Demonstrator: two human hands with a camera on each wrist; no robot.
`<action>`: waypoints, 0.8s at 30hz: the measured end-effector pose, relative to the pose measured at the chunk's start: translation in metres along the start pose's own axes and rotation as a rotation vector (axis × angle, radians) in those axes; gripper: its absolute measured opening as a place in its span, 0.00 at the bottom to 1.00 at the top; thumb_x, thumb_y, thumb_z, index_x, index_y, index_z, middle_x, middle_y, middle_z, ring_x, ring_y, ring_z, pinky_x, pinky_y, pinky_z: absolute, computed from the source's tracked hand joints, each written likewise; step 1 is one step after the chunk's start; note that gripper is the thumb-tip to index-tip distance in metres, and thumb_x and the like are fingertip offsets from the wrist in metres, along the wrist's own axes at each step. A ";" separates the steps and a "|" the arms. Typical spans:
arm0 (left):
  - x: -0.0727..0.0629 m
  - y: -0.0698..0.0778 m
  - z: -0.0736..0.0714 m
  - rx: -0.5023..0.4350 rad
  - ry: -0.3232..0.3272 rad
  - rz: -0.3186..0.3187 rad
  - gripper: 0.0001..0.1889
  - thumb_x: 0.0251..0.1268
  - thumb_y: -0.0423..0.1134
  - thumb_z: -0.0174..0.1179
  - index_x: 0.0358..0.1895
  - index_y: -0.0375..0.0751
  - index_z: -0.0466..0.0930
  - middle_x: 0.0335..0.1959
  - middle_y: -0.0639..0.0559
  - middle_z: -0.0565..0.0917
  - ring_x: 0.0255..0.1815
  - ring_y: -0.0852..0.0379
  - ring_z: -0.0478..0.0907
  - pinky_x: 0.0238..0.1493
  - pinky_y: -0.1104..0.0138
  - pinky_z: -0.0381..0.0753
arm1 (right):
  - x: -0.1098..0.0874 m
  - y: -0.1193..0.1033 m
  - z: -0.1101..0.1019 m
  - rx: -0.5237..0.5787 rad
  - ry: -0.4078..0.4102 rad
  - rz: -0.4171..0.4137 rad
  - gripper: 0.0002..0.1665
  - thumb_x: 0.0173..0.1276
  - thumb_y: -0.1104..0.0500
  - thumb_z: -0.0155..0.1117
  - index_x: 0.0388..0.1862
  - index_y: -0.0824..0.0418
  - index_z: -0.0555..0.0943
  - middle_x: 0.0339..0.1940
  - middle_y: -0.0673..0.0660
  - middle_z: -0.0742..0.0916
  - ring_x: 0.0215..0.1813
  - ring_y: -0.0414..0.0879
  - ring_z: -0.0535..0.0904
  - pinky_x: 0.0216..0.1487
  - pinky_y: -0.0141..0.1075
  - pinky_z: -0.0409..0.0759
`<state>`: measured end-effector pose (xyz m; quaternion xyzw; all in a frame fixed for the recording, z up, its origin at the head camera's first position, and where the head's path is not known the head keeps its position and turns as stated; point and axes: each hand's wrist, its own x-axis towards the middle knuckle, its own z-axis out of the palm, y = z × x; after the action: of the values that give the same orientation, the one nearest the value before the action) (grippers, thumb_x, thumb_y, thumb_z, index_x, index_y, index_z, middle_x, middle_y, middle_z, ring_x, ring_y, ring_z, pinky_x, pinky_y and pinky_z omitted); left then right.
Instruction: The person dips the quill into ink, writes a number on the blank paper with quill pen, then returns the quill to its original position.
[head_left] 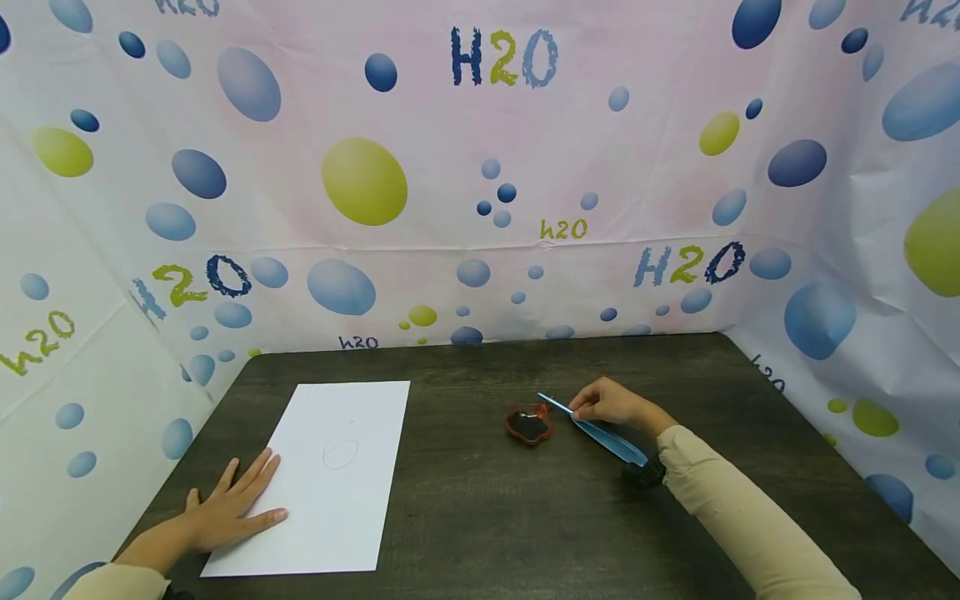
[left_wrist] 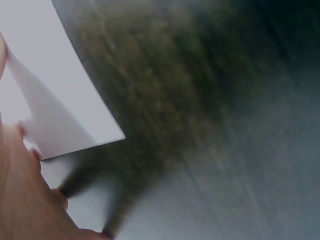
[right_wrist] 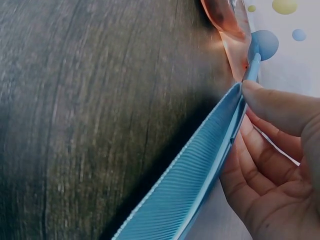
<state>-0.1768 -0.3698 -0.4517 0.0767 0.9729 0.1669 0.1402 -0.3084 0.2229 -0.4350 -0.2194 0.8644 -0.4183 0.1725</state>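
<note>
My left hand [head_left: 225, 508] lies with fingers spread over the left edge of a white sheet of paper [head_left: 337, 517]. A thin pencil-like oval [head_left: 341, 468] and a short mark are drawn on the sheet. Over the table's right half, my right hand [head_left: 615, 402] pinches a light-blue feather-shaped pen [head_left: 617, 443] between thumb and fingers, near where the ribbed feather [right_wrist: 175, 185] meets the slim shaft. The pen's shaft points up-left, towards a small translucent red-orange object [head_left: 529, 423] with a dark middle; its kind is unclear.
Everything lies on a dark wood-grain table [head_left: 457, 517]. A white backdrop [head_left: 450, 133] printed with blue and green bubbles and H2O lettering rises behind and at both sides. A dark band [head_left: 645, 473] sits on the right wrist.
</note>
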 end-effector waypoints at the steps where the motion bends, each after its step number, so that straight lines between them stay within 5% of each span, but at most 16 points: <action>1: 0.000 -0.001 0.001 0.001 0.005 0.002 0.47 0.63 0.62 0.54 0.75 0.37 0.43 0.76 0.32 0.37 0.68 0.16 0.30 0.45 0.21 0.18 | 0.000 0.000 0.000 -0.004 0.001 0.000 0.12 0.65 0.66 0.63 0.43 0.74 0.83 0.34 0.57 0.88 0.34 0.40 0.80 0.38 0.35 0.81; 8: 0.000 -0.007 0.005 0.018 0.053 0.021 0.46 0.63 0.62 0.54 0.77 0.47 0.42 0.77 0.37 0.36 0.68 0.16 0.34 0.46 0.19 0.22 | 0.000 -0.004 0.002 0.007 0.004 -0.004 0.12 0.65 0.66 0.63 0.44 0.75 0.82 0.37 0.62 0.88 0.37 0.42 0.81 0.40 0.37 0.81; 18: 0.001 -0.002 0.002 0.052 0.064 0.008 0.44 0.63 0.63 0.53 0.74 0.39 0.50 0.75 0.32 0.44 0.67 0.15 0.37 0.47 0.18 0.27 | 0.000 -0.004 0.002 -0.011 -0.005 -0.015 0.14 0.65 0.66 0.63 0.46 0.76 0.81 0.39 0.63 0.87 0.39 0.45 0.82 0.41 0.38 0.82; 24: 0.000 -0.001 -0.001 0.159 0.114 0.025 0.43 0.63 0.64 0.53 0.72 0.39 0.53 0.74 0.32 0.51 0.66 0.16 0.46 0.47 0.18 0.43 | 0.001 -0.007 -0.002 -0.017 -0.016 0.020 0.20 0.69 0.63 0.59 0.54 0.77 0.76 0.44 0.64 0.86 0.44 0.50 0.82 0.45 0.42 0.82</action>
<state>-0.1769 -0.3706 -0.4513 0.0903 0.9885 0.0948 0.0761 -0.3084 0.2201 -0.4277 -0.2157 0.8685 -0.4077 0.1816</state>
